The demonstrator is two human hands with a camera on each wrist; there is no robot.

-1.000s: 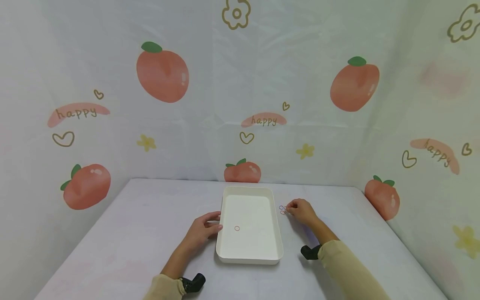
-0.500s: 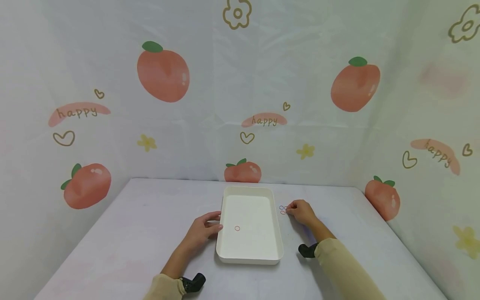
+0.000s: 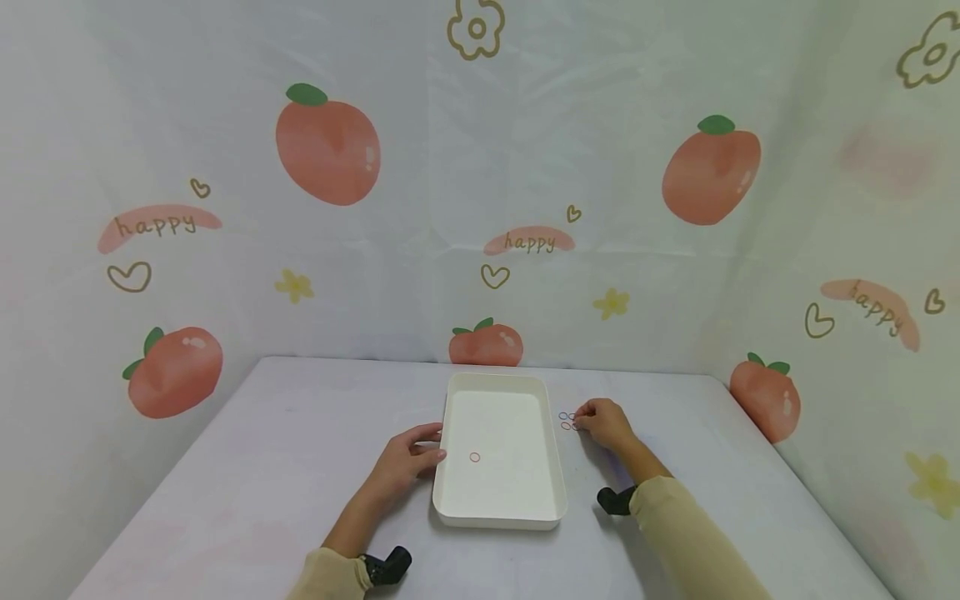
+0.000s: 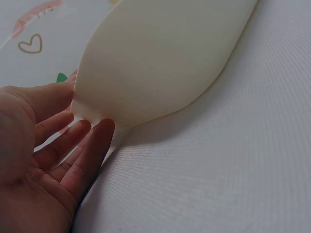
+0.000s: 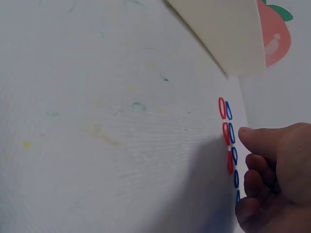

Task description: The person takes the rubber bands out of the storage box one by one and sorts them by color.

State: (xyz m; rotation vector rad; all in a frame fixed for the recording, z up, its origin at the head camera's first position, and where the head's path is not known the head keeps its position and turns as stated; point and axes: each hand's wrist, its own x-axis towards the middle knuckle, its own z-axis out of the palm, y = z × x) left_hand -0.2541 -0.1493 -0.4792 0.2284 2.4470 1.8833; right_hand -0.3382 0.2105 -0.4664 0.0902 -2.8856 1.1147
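A white rectangular tray (image 3: 498, 450) stands mid-table with one small thin red ring (image 3: 475, 457) inside. At its left wall, my left hand (image 3: 405, 458) grips the side; in the left wrist view the thumb meets the edge and other fingertips touch the outer wall. Right of the tray my right hand (image 3: 603, 423) is low over a cluster of small rings. The right wrist view has red rings (image 5: 225, 133) and blue rings (image 5: 232, 133) lying in two rows beside curled fingers (image 5: 252, 182). Whether a ring is pinched is not visible.
The white-covered table (image 3: 300, 467) meets a white curtain (image 3: 405, 167) printed with fruit along its back edge. Black wrist devices sit on the left wrist (image 3: 386, 568) and the right wrist (image 3: 617, 502).
My right forearm has shifted slightly left, and its hand keeps nearly the same place over the rings. One more ring shows beside the fingertips. The left hand and tray stay still.
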